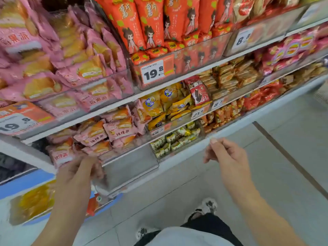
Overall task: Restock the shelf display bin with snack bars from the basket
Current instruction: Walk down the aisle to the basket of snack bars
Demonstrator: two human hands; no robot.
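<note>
A clear display bin (pixel 131 162) on the lower shelf holds several pink-wrapped snack cakes (pixel 99 137). My left hand (pixel 79 171) reaches into the bin's left end, its fingers curled around a pink packet (pixel 61 157) at the front of the pile; motion blur hides the exact grip. My right hand (pixel 225 155) hovers in front of the shelf edge to the right, fingers loosely curled with thumb and forefinger near each other, holding nothing that I can see. No basket is in view.
Upper shelves carry pink cake packs (pixel 53 68), orange chip bags (pixel 142 23) and price tags (pixel 153 71). Small green-and-white packets (pixel 175 141) fill the bin to the right. A chest freezer (pixel 26 192) stands at the lower left. Grey floor tiles (pixel 284 157) and my shoes (pixel 207 206) lie below.
</note>
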